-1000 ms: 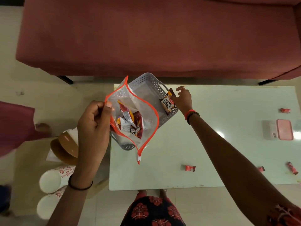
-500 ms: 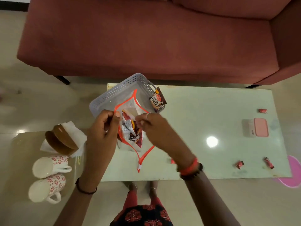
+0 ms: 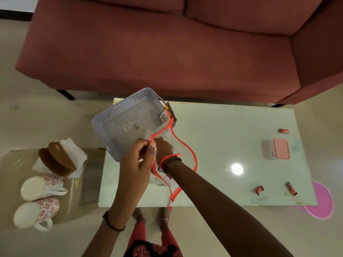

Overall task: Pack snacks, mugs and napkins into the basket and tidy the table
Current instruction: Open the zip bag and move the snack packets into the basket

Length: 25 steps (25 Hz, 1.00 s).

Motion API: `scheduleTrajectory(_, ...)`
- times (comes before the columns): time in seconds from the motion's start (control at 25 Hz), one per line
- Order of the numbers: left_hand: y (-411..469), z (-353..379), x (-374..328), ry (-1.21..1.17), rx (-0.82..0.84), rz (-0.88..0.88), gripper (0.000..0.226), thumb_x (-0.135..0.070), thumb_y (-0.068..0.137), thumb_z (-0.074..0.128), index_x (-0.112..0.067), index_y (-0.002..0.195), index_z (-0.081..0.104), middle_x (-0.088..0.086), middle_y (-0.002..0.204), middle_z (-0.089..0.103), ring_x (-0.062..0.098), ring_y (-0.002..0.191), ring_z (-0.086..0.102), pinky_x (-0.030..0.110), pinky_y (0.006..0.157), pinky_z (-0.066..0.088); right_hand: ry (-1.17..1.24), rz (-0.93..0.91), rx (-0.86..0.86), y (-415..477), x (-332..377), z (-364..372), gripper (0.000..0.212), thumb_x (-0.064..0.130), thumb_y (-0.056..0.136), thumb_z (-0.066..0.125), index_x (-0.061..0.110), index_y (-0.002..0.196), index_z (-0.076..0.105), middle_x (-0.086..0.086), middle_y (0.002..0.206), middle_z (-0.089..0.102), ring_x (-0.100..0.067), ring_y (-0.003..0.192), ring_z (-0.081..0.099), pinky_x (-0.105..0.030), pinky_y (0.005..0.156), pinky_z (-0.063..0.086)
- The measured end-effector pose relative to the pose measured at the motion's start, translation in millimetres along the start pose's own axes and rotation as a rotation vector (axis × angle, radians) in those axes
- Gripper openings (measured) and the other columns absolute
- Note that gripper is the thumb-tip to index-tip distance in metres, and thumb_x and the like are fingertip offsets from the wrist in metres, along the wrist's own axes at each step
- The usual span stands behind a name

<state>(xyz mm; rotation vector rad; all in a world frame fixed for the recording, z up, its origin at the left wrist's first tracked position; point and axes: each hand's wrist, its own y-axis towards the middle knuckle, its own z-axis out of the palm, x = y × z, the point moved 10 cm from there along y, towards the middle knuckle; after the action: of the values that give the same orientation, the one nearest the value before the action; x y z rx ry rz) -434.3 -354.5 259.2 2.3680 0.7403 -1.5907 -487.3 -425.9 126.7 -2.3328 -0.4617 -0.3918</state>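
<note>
My left hand (image 3: 136, 164) pinches the orange-trimmed rim of a clear zip pouch (image 3: 182, 145) held over the pale table (image 3: 222, 145). My right hand (image 3: 163, 149) is plunged inside the pouch up to the wrist; what its fingers hold is hidden. Snack packets (image 3: 162, 173) show through the pouch under the wrist. The grey perforated basket (image 3: 111, 123) sits at the table's far left corner. One salted-peanuts packet (image 3: 167, 115) leans on its right wall. Two floral mugs (image 3: 39, 186) (image 3: 35, 212) lie on a glass side table. White napkins (image 3: 72, 149) lie under brown coasters (image 3: 57, 160).
Three small red wrapped candies (image 3: 284, 131) (image 3: 259, 190) (image 3: 291, 189) lie at the table's right side, near a pink-lidded box (image 3: 276, 152). A maroon sofa (image 3: 167, 43) stands behind the table. A pink round mat (image 3: 323, 201) lies on the floor at the right.
My right hand left the peanuts packet at the basket, came back to the pouch and went inside it. The view shifted left and the pouch lowered toward the table.
</note>
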Motion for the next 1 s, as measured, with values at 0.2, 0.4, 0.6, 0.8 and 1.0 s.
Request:
scheduleTrajectory(0.2, -3.5, 12.2, -0.2, 0.023, -0.014, -0.002, 0.012, -0.02, 0.091, 0.051, -0.013, 0.085, 0.058, -0.009, 0.061, 0.055, 0.004, 0.064, 0.059, 0.01, 0.052, 0.046, -0.016, 0.004, -0.051, -5.7, -13.1, -9.5, 0.027, 0.011, 0.097, 0.038, 0.0, 0.11, 0.059, -0.019, 0.11, 0.065, -0.03, 0.095, 0.063, -0.039, 0.085, 0.051)
scheduleTrajectory(0.4, 7.9, 3.7, 7.9, 0.006, -0.063, -0.026, 0.02, -0.021, 0.09, 0.05, -0.004, 0.093, 0.06, 0.0, 0.069, 0.056, 0.011, 0.063, 0.058, 0.007, 0.056, 0.046, -0.047, -0.072, -0.13, -40.4, 6.2, -46.6, 0.021, -0.003, 0.087, 0.047, 0.0, 0.106, 0.058, -0.021, 0.103, 0.062, -0.037, 0.092, 0.062, -0.032, 0.066, 0.04)
scheduleTrajectory(0.6, 27.0, -25.2, 10.3, 0.034, -0.159, -0.004, 0.02, -0.021, 0.093, 0.049, -0.004, 0.088, 0.058, 0.003, 0.07, 0.063, 0.006, 0.064, 0.062, 0.014, 0.054, 0.048, 0.1, -0.072, -0.153, -82.0, 12.3, -88.2, 0.019, 0.007, 0.09, 0.043, 0.006, 0.099, 0.06, -0.019, 0.101, 0.066, -0.038, 0.094, 0.062, -0.034, 0.07, 0.044)
scheduleTrajectory(0.8, 49.8, -66.8, 29.7, 0.012, -0.259, -0.043, 0.017, -0.025, 0.093, 0.049, -0.013, 0.083, 0.055, -0.008, 0.065, 0.057, -0.007, 0.057, 0.057, 0.005, 0.049, 0.042, 0.887, -0.04, -0.126, -95.2, -0.6, -135.6, 0.011, 0.011, 0.091, 0.057, 0.009, 0.097, 0.066, -0.005, 0.098, 0.075, -0.017, 0.083, 0.073, -0.029, 0.067, 0.061)
scheduleTrajectory(1.0, 59.8, -91.6, 45.4, 0.011, -0.305, -0.049, 0.018, -0.023, 0.093, 0.049, -0.009, 0.084, 0.056, -0.007, 0.064, 0.056, -0.008, 0.058, 0.056, 0.002, 0.051, 0.041, 1.477, -0.181, -0.161, -57.2, -8.1, -165.2, 0.017, 0.006, 0.089, 0.058, 0.013, 0.101, 0.068, -0.006, 0.102, 0.075, -0.022, 0.092, 0.073, -0.03, 0.072, 0.06)
